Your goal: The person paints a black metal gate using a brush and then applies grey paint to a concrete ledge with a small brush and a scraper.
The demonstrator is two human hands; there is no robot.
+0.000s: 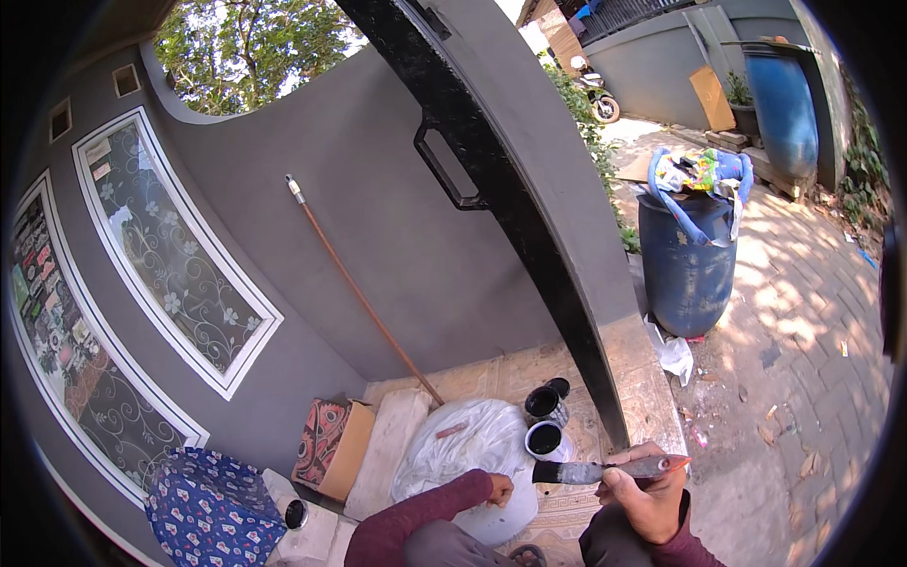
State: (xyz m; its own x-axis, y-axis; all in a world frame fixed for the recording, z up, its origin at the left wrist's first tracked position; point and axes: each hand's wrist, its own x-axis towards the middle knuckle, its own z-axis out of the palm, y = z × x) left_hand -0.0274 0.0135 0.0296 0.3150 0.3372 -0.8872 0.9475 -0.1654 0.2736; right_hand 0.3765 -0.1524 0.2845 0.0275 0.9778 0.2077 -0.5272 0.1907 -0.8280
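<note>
My right hand [645,496] grips a flat paintbrush [584,473] by its handle, which has an orange tip. The dark bristles point left, in front of a white tub [565,451] of black paint. Behind that tub are an open can [562,414] with black inside and a smaller black-filled pot [565,383]. My left hand [501,489] hangs with its fingers curled in above a white plastic-covered bundle [460,436], and nothing shows in it. Ahead rises a black metal gate edge [489,135] with a pull handle [439,170].
A wooden pole [354,287] leans on the grey wall [453,241]. Left of me are a cardboard box [347,450], a blue patterned cloth [212,507] and a black-filled cup [305,521] on a pale block. Outside, a blue barrel [687,283] holds rubbish on the paving [801,340].
</note>
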